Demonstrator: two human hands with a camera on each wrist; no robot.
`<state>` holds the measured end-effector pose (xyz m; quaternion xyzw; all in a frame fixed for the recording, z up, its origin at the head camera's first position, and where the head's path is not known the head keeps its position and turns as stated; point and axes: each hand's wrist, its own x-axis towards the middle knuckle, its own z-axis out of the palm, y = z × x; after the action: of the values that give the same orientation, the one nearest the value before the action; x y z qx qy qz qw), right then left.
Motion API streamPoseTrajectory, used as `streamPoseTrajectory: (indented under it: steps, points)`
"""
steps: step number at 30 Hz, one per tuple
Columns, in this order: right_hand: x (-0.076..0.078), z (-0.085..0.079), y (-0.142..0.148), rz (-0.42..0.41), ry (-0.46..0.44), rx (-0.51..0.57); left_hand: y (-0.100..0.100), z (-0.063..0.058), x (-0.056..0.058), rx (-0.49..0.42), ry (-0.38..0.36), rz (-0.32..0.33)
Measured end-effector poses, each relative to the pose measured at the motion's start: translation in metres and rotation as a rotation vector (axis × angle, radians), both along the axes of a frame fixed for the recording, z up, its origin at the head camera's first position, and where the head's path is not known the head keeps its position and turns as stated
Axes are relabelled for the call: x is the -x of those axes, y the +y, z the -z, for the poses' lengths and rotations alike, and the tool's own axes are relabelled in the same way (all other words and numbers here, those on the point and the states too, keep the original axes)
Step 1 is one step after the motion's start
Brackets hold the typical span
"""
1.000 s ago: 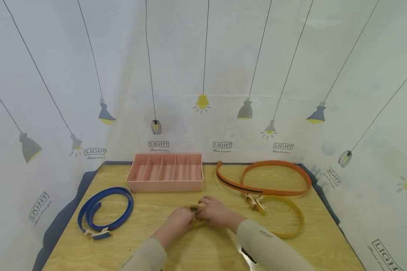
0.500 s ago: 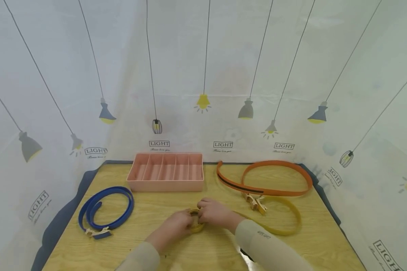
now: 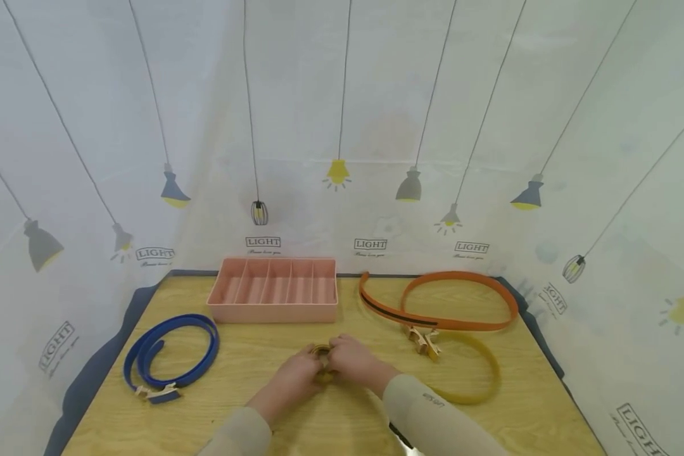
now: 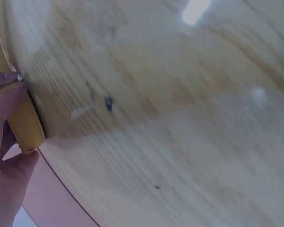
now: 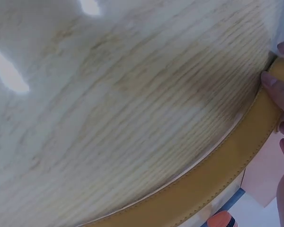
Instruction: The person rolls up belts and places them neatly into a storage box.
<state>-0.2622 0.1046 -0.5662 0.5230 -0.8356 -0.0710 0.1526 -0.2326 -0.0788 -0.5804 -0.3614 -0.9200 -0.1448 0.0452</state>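
Note:
A yellow belt (image 3: 493,373) lies partly coiled, its rolled end between my two hands and its loose loop on the table to the right. My left hand (image 3: 292,382) grips the left side of the coil. In the left wrist view, fingers and thumb hold the rolled belt (image 4: 28,124) at its edges. My right hand (image 3: 354,360) pinches the coil from the right. The right wrist view shows the stitched strap (image 5: 208,163) running in a long curve to those fingertips. Parts of the coil are hidden behind the hands.
A pink tray (image 3: 273,313) with several compartments stands at the back of the wooden table (image 3: 251,354). A coiled blue belt (image 3: 209,361) lies left, an orange belt (image 3: 490,325) back right. Gold buckle parts (image 3: 423,342) sit where the orange and yellow belts meet.
Both hands stay at the coil, and their fingers have shifted around it. The yellow loop on the right has changed shape slightly. The view has shifted a little.

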Motion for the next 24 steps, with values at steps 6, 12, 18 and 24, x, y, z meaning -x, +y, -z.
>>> streamPoseTrajectory:
  steps: [6,12,18,24]
  points:
    - [-0.002,0.002,0.0,0.005,-0.026,0.133,0.009,0.001,0.0,-0.068,-0.045,-0.115]
    - [-0.001,0.005,0.004,0.007,-0.063,0.081,0.011,0.002,-0.001,-0.051,-0.088,-0.162]
    - [0.003,0.005,0.022,-0.111,0.027,0.06,0.002,0.008,0.002,-0.018,-0.089,-0.123]
    - [0.001,-0.003,0.037,-0.113,0.098,-0.046,-0.006,0.004,0.001,-0.001,-0.121,-0.095]
